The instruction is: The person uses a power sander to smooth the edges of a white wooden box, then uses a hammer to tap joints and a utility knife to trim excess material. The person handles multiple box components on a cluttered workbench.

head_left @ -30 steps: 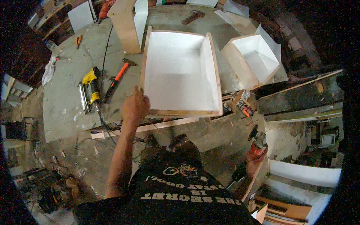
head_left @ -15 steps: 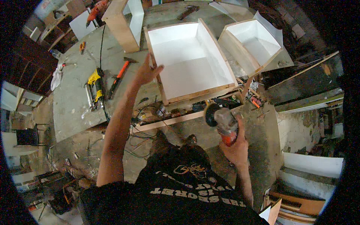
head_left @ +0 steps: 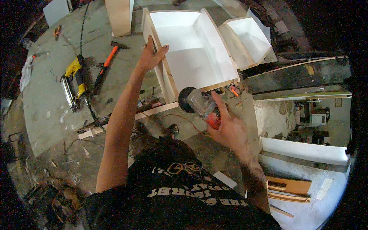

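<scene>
A wooden drawer [head_left: 195,51] with a white inside lies at the middle of the bench. My left hand [head_left: 148,57] is on its left wall, thumb over the rim and fingers stretched along the outer side. My right hand [head_left: 230,130] grips what looks like a trim router [head_left: 209,114], with a red body, clear plastic housing and round black base. That base is tilted toward the drawer's near left corner; whether they touch I cannot tell. Left of my left arm lie a yellow and black nail gun [head_left: 76,82] and an orange-handled hammer [head_left: 109,61].
A smaller white-lined drawer [head_left: 249,40] sits to the right, and an upright wooden box [head_left: 119,19] stands at the back. A hose [head_left: 85,23] crosses the grey bench top [head_left: 46,92]. Orange-handled pliers [head_left: 57,32] lie far left. Cords and scraps litter the floor below.
The router in my right hand has moved left, to the drawer's near left corner. My left hand now straddles the drawer's left wall. The whole view has shifted.
</scene>
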The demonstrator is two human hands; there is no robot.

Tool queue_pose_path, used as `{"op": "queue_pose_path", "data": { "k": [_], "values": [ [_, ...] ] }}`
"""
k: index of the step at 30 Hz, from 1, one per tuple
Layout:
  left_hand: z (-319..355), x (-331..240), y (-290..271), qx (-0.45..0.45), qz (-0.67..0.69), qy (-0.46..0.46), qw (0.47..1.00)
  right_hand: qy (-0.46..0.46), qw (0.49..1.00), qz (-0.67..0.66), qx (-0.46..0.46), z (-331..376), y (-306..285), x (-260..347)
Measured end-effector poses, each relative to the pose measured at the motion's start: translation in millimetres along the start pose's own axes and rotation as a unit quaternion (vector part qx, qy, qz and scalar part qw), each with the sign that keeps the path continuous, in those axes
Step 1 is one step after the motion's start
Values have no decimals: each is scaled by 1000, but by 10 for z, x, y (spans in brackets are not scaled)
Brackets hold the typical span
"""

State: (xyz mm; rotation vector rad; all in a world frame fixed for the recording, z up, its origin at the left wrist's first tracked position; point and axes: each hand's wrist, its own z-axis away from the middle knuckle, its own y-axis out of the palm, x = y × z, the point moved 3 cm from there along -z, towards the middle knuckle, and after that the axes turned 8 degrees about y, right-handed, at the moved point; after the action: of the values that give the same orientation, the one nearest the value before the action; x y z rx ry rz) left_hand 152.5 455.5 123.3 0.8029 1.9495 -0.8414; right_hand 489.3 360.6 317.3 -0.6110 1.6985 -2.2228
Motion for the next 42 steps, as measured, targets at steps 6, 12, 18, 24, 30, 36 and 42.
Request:
{"op": "queue_pose_path", "data": {
  "k": [6,12,18,24,30,36,42],
  "values": [
    [1,44,20,63,62,-92,992,25,998,33,36,-118,-30,72],
    [10,54,69,77,118,-111,984,19,999,10,-30,-187,-136,-338],
    [74,1,20,30,131,-106,985,106,992,-56,-26,-406,-302,-1024],
    [25,32,-12,27,62,-172,983,105,987,-69,-97,-678,-478,-2033],
    [662,-1010,-120,97,-97,11,991,179,944,-246,-129,-768,-165,-3411],
    [1382,-1629,142,210,-301,52,929,130,818,-545,-133,-429,794,-4385],
    [1345,-1636,265,179,-311,70,931,188,867,-451,-101,-222,1635,-4573]
  ]
}}
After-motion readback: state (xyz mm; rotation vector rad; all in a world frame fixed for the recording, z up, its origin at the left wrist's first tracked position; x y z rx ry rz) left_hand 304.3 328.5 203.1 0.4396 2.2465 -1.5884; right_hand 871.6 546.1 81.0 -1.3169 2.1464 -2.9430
